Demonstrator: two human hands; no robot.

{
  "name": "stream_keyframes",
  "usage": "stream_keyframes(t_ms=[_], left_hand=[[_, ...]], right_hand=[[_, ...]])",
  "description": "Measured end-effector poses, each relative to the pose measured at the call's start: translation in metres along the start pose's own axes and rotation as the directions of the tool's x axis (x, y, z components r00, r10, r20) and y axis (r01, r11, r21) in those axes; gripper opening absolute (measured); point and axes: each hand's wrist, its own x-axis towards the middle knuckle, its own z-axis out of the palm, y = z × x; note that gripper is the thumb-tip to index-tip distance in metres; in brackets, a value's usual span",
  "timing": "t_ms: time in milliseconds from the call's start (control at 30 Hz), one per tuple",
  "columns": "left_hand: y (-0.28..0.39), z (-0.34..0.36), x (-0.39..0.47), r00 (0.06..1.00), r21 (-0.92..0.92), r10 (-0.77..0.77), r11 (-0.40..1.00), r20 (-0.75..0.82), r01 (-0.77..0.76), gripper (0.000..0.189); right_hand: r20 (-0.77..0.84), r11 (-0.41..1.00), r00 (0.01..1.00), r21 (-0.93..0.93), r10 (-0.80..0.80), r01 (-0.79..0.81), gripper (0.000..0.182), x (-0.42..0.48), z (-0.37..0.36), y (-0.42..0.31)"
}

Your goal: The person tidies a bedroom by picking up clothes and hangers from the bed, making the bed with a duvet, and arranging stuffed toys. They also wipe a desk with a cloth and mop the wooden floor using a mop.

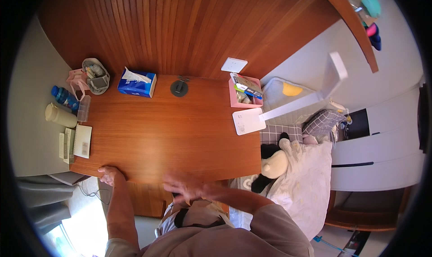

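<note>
My left hand [111, 175] rests at the front edge of the wooden desk [162, 139], near its left corner, with nothing seen in it. Blurred by motion, my right hand [184, 187] is by the middle of the same edge, in front of my body. Its fingers look spread and no object shows in them. Whether the right hand touches the wood, I cannot tell. Closest to the left hand on the desktop are a spiral notebook [82, 141] and upright boxes or books [69, 145].
Along the left side stand a cream bottle [60, 115], a blue bottle [65, 97], a clear tray [84, 108] and a grey basket [96, 75]. Farther back are a tissue pack [136, 85] and a dark round stand [179, 88]. A white desk lamp [249, 121] and a pink box [246, 103] stand right.
</note>
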Motion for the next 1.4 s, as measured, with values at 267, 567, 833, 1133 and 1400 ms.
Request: stream_keyframes(t_ms=[267, 567, 833, 1133, 1400], left_hand=[[0.006, 0.007, -0.005, 0.999, -0.027, 0.046, 0.999, -0.023, -0.046, 0.073], [-0.014, 0.071, 0.056, 0.974, -0.123, 0.015, 0.991, -0.227, -0.044, 0.066], [-0.161, 0.018, 0.158, 0.232, -0.398, 0.356, 0.9, 0.905, 0.174, 0.054], [-0.321, -0.062, 0.03, 0.151, 0.204, -0.2, 0.277, 0.968, -0.939, 0.038], [-0.324, -0.032, -0.251, -0.096, -0.06, -0.095, 0.329, 0.991, -0.942, 0.027]], right_hand=[[-0.288, 0.869, 0.821, 0.118, 0.492, -0.48, 0.022, -0.072, -0.003, -0.067], [-0.29, 0.477, 0.393, 0.336, 0.873, -0.812, 0.035, -0.165, -0.021, -0.18], [-0.03, -0.319, -0.358, 0.391, 0.933, -0.863, 0.044, -0.431, 0.17, -0.217], [-0.001, -0.516, -0.579, 0.453, 0.815, -0.727, 0.042, -0.61, 0.216, -0.254], [-0.447, -0.124, -0.443, 0.58, 0.777, -0.805, 0.035, -0.651, 0.056, -0.095]])
